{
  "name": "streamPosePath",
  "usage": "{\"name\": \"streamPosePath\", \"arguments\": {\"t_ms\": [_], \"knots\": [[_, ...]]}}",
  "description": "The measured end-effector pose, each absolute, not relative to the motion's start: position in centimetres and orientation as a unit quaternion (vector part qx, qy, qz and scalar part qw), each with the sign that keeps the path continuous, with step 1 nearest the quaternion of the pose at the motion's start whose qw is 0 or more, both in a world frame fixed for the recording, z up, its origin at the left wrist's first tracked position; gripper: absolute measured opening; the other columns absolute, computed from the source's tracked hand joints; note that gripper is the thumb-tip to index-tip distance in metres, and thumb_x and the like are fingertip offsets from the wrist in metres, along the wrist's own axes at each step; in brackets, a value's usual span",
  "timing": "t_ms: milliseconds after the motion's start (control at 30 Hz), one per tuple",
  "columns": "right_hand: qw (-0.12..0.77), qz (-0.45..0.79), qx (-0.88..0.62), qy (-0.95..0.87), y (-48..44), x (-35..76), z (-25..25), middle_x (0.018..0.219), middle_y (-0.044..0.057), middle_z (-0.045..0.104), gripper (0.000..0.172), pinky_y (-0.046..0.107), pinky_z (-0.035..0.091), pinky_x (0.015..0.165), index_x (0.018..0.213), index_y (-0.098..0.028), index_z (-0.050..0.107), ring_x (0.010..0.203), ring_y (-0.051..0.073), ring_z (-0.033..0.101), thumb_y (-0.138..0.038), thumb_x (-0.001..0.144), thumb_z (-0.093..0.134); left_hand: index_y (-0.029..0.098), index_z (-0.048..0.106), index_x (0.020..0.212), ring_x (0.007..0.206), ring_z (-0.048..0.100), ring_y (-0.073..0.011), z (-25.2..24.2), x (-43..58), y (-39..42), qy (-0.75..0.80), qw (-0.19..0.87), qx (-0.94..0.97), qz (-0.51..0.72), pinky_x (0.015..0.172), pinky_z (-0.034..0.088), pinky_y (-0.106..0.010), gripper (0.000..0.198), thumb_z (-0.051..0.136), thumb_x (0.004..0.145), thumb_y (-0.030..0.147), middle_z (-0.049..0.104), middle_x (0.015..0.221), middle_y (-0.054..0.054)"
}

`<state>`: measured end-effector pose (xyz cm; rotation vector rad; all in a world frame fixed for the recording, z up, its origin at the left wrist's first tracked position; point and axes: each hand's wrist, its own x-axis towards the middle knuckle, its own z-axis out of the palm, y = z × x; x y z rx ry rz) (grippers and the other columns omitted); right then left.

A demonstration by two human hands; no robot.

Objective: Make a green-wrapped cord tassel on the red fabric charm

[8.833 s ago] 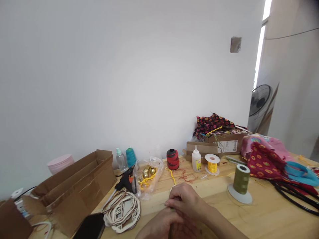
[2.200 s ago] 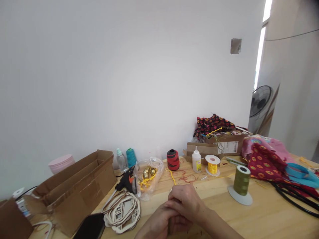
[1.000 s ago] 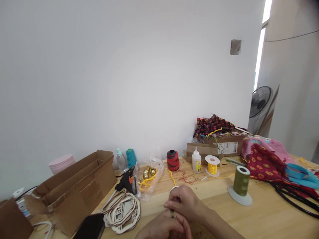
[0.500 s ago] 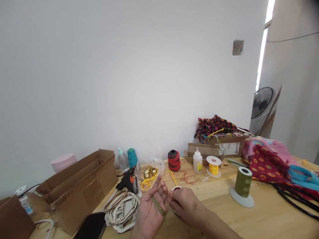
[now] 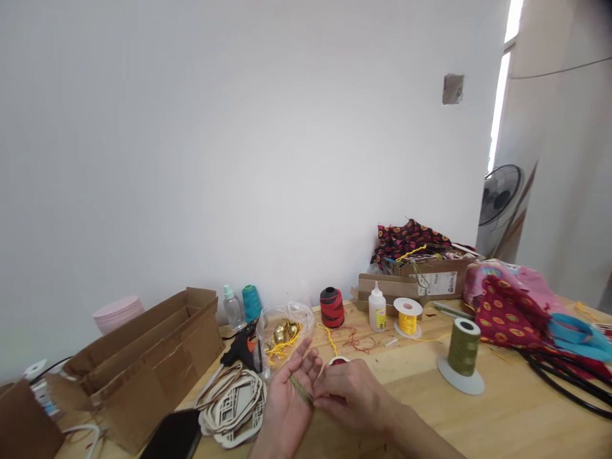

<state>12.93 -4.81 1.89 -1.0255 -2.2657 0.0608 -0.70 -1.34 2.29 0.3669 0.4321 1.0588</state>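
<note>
While the left hand [image 5: 285,414] is lying palm up just above the bench [image 5: 502,414] at the lower middle of the frame, its fingers [image 5: 306,363] are spreading apart and pointing toward the upper right. A short green cord [image 5: 300,389] is resting across them. The cord's long axis is running on a slant, from the upper left near the fingertips down to the lower right at the edge of the palm. The right hand [image 5: 351,396] is coming in from the lower right, knuckles up. Its fingers are drawing together on the lower-right end of the cord, so this hand is the nearer one to that end, and the cord is lying to its left.

A small red-and-white ring [image 5: 339,361] is sitting on the bench just behind the right hand. A bag of bells [image 5: 283,335] is lying just beyond the left fingertips, and a stack of wooden cutouts [image 5: 236,408] is resting beside the left hand toward the lower left. A green spool [image 5: 463,346] is standing well apart at the right.

The right fingertips are hiding behind the back of the hand, so the pinch itself is hard to make out. Both forearms are being cut off by the bottom edge. Whether the cord is leading to the green spool cannot be told.
</note>
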Motion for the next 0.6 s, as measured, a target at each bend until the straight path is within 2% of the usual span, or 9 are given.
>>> {"name": "streamPosePath", "arguments": {"t_ms": [200,300,400,500,600], "knots": [[0.367,-0.014,-0.375,-0.851,-4.4,12.9,1.2,0.065,-0.003,0.063,0.011,0.019,0.033,0.052,0.072,-0.021,0.062,0.058,0.009,0.054,-0.026,0.077,0.054,0.009,0.063,0.083,0.064,0.062,-0.0141,2.7,-0.2,-1.6,0.215,0.838,0.201,0.459,0.060,0.048,-0.024,0.028,0.035,0.080,0.009,0.067,0.070,-0.011],[0.405,-0.001,-0.356,-0.842,-4.5,12.8,1.5,0.071,-0.003,0.065,0.013,0.017,0.036,0.056,0.073,-0.021,0.063,0.064,0.009,0.057,-0.026,0.079,0.052,0.008,0.061,0.086,0.060,0.061,-0.0158,2.5,-0.1,-1.7,0.207,0.849,0.223,0.431,0.049,0.045,-0.023,0.027,0.037,0.082,0.019,0.066,0.072,-0.012],[0.438,0.025,-0.334,-0.834,-4.6,12.8,1.9,0.080,-0.002,0.066,0.012,0.015,0.038,0.061,0.074,-0.020,0.063,0.072,0.008,0.058,-0.023,0.079,0.052,0.009,0.059,0.093,0.050,0.057,-0.0122,2.2,-0.1,-1.9,0.195,0.860,0.247,0.401,0.042,0.039,-0.020,0.027,0.041,0.081,0.025,0.065,0.070,-0.009],[0.450,0.033,-0.340,-0.825,-4.7,12.8,2.1,0.081,-0.002,0.066,0.013,0.015,0.039,0.062,0.075,-0.019,0.063,0.071,0.008,0.059,-0.020,0.080,0.051,0.010,0.057,0.096,0.052,0.056,-0.0100,1.9,-0.1,-2.2,0.195,0.862,0.254,0.394,0.048,0.039,-0.019,0.025,0.043,0.081,0.026,0.064,0.071,-0.006],[0.455,0.028,-0.362,-0.813,-4.6,13.0,1.9,0.079,0.000,0.066,0.015,0.016,0.040,0.062,0.079,-0.019,0.063,0.070,0.009,0.059,-0.022,0.081,0.049,0.012,0.059,0.081,0.054,0.056,-0.0103,1.8,0.1,-2.5,0.204,0.867,0.259,0.374,0.055,0.041,-0.022,0.022,0.044,0.081,0.029,0.063,0.066,-0.004]]}}
